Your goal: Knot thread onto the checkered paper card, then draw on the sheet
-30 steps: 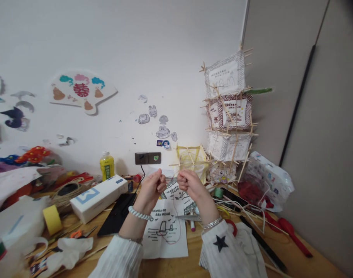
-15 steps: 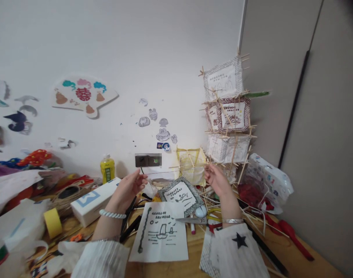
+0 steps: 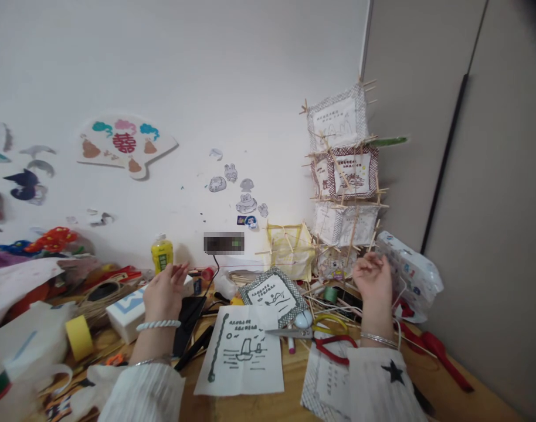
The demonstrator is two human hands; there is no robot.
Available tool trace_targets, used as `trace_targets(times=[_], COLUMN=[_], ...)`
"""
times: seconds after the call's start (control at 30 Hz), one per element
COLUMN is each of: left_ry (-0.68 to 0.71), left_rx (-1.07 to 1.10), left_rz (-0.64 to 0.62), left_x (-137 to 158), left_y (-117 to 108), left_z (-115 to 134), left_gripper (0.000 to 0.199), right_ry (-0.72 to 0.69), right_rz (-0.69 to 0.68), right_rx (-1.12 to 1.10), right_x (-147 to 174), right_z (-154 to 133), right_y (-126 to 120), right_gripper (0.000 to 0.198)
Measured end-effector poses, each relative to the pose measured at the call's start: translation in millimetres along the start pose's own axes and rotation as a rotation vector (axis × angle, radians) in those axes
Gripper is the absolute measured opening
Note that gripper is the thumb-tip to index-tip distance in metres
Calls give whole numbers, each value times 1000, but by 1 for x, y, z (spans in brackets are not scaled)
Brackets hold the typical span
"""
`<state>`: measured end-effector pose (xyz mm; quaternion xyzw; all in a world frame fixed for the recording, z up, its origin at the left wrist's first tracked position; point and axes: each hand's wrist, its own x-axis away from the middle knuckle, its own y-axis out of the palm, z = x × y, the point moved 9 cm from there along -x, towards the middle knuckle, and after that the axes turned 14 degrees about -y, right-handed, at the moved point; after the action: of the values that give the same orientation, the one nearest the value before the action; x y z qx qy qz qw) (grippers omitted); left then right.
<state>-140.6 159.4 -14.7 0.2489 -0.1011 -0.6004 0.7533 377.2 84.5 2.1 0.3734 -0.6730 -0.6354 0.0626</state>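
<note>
Evidently | hands (image 3: 166, 294) (image 3: 373, 280) half-curled, holding thin thread (image 3: 246, 266) strung between | inked sheet (image 3: 242, 354) below

The left fingers (image 3: 176, 273) and the right fingers (image 3: 373, 268) are bare. At the left wrist (image 3: 156, 341), a pale, thick bracelet (image 3: 158, 324) is worn, its surface twisted like a coiled cord, and a thin silvery band (image 3: 153, 360) is worn just beside the left sleeve (image 3: 142, 392). That sleeve is made of white cloth, ribbed lengthwise. The right wrist (image 3: 377, 321) is encircled by a silver-coloured bangle (image 3: 379, 339), in which several slim strands can be made out. The right sleeve (image 3: 376, 384), also white and ribbed, is marked near its edge with a single dark five-pointed star (image 3: 393, 371)
</note>
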Motion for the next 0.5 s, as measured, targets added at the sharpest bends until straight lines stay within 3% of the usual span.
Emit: trace_targets(times=[0.17, 0.27, 0.37, 0.5], left_ry=[15, 36, -12, -131], left_rx=[160, 150, 180, -13], left_rz=[188, 229, 174, -141], left_x=[2, 8, 15, 42], left_y=[-29, -32, -15, 59], left_z=[6, 15, 19, 15], left_gripper=[19, 20, 14, 22], right_ry=[-177, -207, -216, -37], right_rz=[86, 44, -186, -670], right_rx=[176, 414, 774, 1082], right_x=[-11, -9, 1, 41], right_z=[-28, -32, -27, 15], right_y=[-25, -24, 7, 71], right_gripper=[8, 14, 29, 32])
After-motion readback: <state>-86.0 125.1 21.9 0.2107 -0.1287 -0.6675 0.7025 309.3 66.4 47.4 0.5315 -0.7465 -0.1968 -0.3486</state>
